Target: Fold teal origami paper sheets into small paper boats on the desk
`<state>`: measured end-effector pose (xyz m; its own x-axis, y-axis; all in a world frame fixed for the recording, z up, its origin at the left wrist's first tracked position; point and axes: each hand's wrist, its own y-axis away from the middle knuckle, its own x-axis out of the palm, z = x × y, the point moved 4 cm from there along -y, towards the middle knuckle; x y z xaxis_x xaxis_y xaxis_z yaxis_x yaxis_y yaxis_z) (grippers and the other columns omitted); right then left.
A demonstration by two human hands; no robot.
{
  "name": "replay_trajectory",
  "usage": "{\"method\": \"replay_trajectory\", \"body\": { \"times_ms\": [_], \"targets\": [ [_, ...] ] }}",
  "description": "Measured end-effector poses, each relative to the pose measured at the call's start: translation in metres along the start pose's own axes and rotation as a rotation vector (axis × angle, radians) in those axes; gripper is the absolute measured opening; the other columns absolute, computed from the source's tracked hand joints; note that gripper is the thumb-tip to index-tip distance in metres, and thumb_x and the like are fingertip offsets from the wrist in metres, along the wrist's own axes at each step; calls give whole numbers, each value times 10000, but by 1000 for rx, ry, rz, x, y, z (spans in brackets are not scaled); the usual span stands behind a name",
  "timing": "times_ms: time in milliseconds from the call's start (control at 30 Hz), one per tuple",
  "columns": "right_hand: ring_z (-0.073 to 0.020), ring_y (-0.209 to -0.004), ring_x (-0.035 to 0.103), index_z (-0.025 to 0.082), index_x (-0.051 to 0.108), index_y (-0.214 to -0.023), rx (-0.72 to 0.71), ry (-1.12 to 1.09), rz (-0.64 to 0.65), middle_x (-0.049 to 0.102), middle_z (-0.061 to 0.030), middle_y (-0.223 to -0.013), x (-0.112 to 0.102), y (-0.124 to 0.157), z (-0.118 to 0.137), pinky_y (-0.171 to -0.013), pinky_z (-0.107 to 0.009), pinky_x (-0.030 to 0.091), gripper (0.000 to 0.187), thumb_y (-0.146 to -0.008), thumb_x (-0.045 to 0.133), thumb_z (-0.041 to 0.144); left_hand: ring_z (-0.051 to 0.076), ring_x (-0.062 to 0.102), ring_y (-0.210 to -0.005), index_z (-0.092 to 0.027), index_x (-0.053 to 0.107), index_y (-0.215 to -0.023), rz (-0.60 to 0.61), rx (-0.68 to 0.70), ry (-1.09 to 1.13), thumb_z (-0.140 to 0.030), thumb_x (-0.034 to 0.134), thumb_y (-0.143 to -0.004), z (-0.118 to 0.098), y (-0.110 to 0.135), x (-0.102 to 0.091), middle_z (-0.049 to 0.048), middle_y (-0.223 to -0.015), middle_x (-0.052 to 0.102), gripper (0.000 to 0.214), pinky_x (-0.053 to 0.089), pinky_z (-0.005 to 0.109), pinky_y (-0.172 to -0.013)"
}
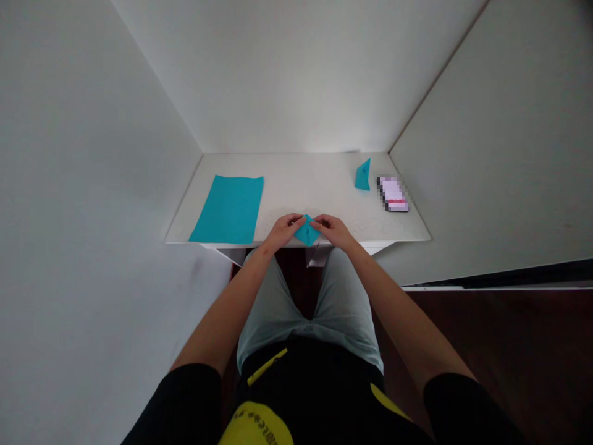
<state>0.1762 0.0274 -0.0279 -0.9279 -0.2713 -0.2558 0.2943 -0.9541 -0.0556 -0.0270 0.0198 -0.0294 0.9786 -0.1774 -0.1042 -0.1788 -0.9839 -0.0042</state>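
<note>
A narrow white tabletop [287, 185] is enclosed on three sides by smooth, matte white surfaces: a white back wall [296, 74], a white left wall [92, 185] and a white right-hand panel [491, 142], along whose lower edge a black strip [504, 275] is seen. A dark reddish-brown wooden floor [486, 346] is exposed below. Soft light is cast over the space, brightest on the back wall just above the tabletop.
</note>
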Motion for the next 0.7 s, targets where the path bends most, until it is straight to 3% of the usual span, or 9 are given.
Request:
{"method": "replay_trajectory", "body": {
  "times_ms": [133, 333, 500, 700],
  "targets": [
    [-174, -676, 575, 236, 767, -876, 25, 47, -71, 729, -14, -794, -1, 0, 8, -646, -324, 468, 484, -824, 772, 717, 208, 678, -880, -159, 824, -973, -28, -6, -16, -666, 771, -844, -5, -2, 2, 65, -941, 802, 526, 548, 320, -814],
    [-170, -688, 575, 242, 727, -871, 43, -77, -262, 703, -1, -784, -5, 1, 9, -657, -314, 491, 521, -811, 758, 758, 221, 708, -944, -179, 833, -1032, -167, -109, 205, -622, 852, -786, -3, -1, -3, 83, -1062, 820, 506, 584, 327, -806],
    [-157, -661, 570, 256, 662, -917, 33, -159, -409, 639, 22, -743, -24, 5, 5, -588, -283, 479, 516, -826, 755, 755, 224, 749, -1031, -191, 792, -1062, -294, -91, 499, -609, 923, -750, 3, 0, -11, 98, -1159, 806, 538, 615, 376, -924],
    [-140, -710, 650, 278, 565, -911, 1, -284, -498, 623, 54, -797, -49, 12, -3, -586, -242, 511, 584, -750, 827, 774, 205, 769, -988, -198, 741, -1033, -333, -72, 578, -576, 933, -784, 8, 0, -11, 68, -1069, 794, 492, 626, 435, -999]
  ]
}}
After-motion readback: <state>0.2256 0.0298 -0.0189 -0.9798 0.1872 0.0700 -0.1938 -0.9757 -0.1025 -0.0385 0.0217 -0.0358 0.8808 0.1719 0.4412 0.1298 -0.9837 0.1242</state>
